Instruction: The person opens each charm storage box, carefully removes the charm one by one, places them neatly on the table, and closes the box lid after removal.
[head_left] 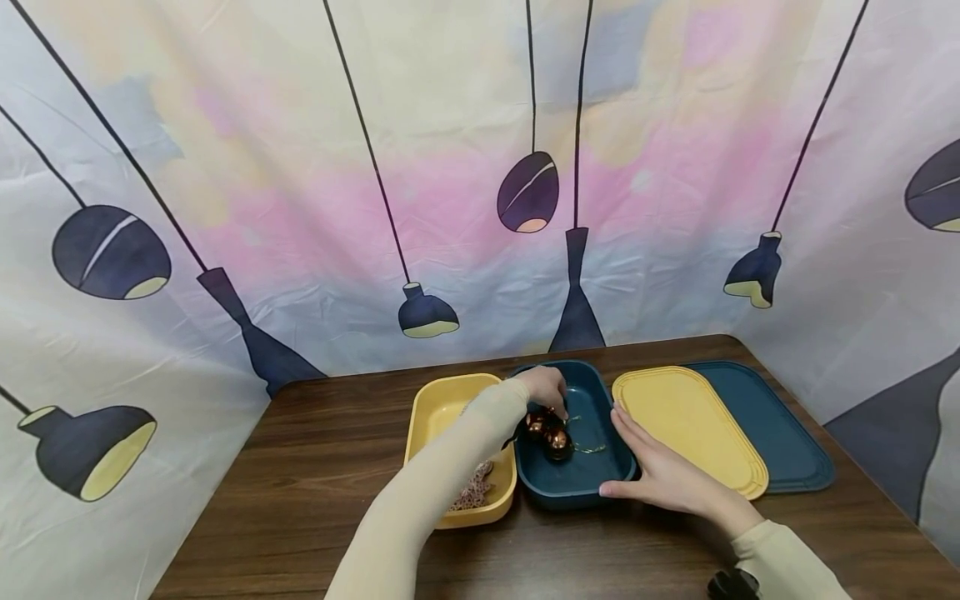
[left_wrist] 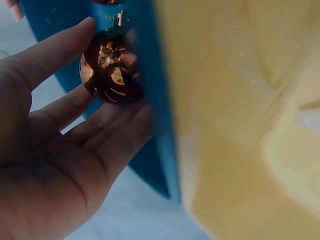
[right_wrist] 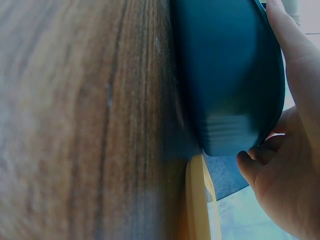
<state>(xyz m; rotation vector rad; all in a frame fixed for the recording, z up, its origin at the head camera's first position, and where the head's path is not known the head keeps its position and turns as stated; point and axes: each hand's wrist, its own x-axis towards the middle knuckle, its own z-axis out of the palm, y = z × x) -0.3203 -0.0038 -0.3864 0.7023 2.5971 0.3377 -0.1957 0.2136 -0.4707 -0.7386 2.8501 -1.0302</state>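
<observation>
Left hand (head_left: 546, 387): grip closed round a copper ball (left_wrist: 111, 65), thumb tip at its upper edge, other fingers curving underneath. Ball is in the blue box (head_left: 600, 467), near its 9 o'clock wall. Right hand (head_left: 660, 471): grip relaxed and spread, holding nothing in the palm, touching the box at 4 o'clock, thumb at the near corner, fingers along the rim.

Materials: ball is mirror-glossy, round, with a gold cap (left_wrist: 118, 19); thin gold threads (head_left: 588, 449) lie on the box floor. Box looks like plastic, deep, rounded corners, ribs (right_wrist: 227, 130) on the outer wall. Worktop (head_left: 315, 467) is dark wood grain.

Edges: yellow box (head_left: 504, 500) sits just beside at 9 o'clock, so that side's tight; pinkish lacy material (head_left: 474, 487) in its 6 o'clock end. At 3 o'clock, yellow lid (head_left: 686, 429) overlaps blue lid (head_left: 795, 442). Blue box is open-topped, floor visible from 1 to 5 o'clock. Printed fabric (head_left: 465, 208) hangs at 12.
</observation>
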